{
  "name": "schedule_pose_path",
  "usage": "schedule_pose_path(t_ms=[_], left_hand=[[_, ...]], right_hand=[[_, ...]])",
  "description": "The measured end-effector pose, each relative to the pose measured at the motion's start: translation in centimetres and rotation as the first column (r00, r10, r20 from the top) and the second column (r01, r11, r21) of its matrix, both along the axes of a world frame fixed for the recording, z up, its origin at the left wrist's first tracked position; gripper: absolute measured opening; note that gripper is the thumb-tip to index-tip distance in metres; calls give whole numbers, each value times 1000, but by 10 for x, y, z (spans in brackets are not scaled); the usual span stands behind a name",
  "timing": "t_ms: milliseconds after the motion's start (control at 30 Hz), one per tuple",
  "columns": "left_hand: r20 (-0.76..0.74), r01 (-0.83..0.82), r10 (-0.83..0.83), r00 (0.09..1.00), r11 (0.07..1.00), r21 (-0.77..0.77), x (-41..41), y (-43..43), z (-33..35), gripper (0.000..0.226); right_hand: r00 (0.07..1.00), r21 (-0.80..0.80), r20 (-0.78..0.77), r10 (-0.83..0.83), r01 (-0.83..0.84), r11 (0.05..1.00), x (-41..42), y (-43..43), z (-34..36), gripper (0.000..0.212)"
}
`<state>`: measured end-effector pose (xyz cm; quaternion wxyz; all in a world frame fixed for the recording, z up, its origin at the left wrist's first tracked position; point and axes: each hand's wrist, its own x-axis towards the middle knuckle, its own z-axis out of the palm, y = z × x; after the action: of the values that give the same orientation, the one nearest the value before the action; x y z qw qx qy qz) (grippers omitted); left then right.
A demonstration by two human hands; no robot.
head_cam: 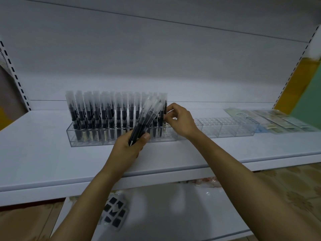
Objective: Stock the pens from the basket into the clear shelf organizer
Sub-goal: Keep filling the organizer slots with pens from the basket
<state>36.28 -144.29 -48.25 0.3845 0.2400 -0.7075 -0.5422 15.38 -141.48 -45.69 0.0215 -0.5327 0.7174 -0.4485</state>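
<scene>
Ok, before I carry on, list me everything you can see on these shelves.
clear shelf organizer: one, transparent, left-middle of upper shelf
standing pens: many, black with frosted caps, upright in that organizer
second organizer: one, transparent, to its right, no pens in it
flat packets: several, pale, far right of shelf
upper shelf: one, white
pack of dark squares: one, black, lower shelf, blurred
left hand: grips pen bundle, several, black
right hand: pinches single pen at row's right end
</scene>
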Motion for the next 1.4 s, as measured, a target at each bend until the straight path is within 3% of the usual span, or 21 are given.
schedule_pose_path(t_ms=[200,400,567,900,1000,1133,1300,1400], left_hand=[[-1,0,0,1000,1000,0,0,1,1,23],[7,-6,6,1000,1000,-5,0,0,0,27],[4,-9,9,1000,1000,-2,0,1,1,27],[7,-7,6,1000,999,34,-1,0,0,23],[-2,3,-3,1000,999,48,-1,0,1,19],[-1,26,-26,1000,997,75,2,0,2,18],[-5,38,-38,999,994,103,3,0,6,27],[-15,42,-41,999,991,124,3,2,8,35]], right_hand=[[1000,2,25,-18,18,1000,1,1,1,16],[999,16,34,-6,6,1000,-1,-1,1,6],[1000,14,-9,-13,13,1000,1,1,2,31],[1000,19,6,-2,2,1000,0,0,1,29],[996,23,87,7,-9,1000,-1,0,4,8],[947,12,322,24,-29,1000,-1,10,18,24],[908,-368,415,52,115,923,20,35,32,19],[867,-298,467,176,-33,954,56,53,21,11]])
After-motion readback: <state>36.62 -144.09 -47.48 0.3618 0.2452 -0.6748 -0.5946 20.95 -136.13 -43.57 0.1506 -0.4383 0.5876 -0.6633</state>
